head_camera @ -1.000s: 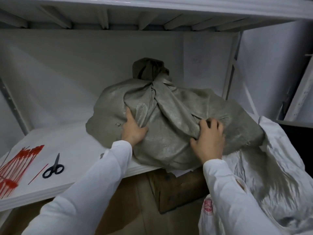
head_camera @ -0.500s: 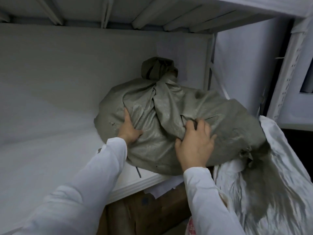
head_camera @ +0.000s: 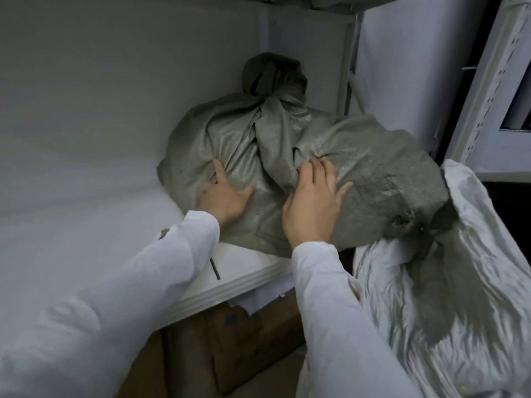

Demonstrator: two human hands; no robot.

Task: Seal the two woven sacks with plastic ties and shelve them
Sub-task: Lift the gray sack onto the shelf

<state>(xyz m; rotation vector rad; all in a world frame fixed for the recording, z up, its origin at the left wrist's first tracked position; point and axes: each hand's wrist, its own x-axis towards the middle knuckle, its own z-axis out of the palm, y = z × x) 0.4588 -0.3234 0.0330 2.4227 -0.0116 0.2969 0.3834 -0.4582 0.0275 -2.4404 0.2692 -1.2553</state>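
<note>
**Helper:** Where's the sack sitting?

**Me:** The grey-green woven plastic sack (head_camera: 287,173) lies on the white shelf board (head_camera: 100,225), toward the back right corner, near the white metal upright (head_camera: 349,67). Its bunched neck (head_camera: 273,76) stands up at the rear, but I can't make out a tie on it from here. The sack's right end hangs past the shelf and leans over the crumpled white woven sack (head_camera: 465,282) alongside.

**Helper:** And your hands?

**Me:** My left hand (head_camera: 227,196) lies flat on the near left side, with its fingers (head_camera: 219,172) straight and spread and the palm pressing. My right hand (head_camera: 313,208) lies across the middle with the thumb splayed. Its fingers are close together, with the tips at a thick fold running down from the neck. Neither hand is pinching anything.

**Helper:** How will it handle?

**Me:** I'd judge it heavy and slumpy. It sags over the edge and moulds round whatever is inside, with lumps showing on the right. The weave looks slick, so flat palms may slide. There's a torn spot (head_camera: 402,222) low on the right end, and I'd keep off that. For shoving, I'd put my palms low on the bulk. For lifting, the tied neck or that thick fold is the better hold.

**Helper:** Any risk?

**Me:** The overhanging end could drag it off toward the white sack unless more of the weight goes further in.
</note>
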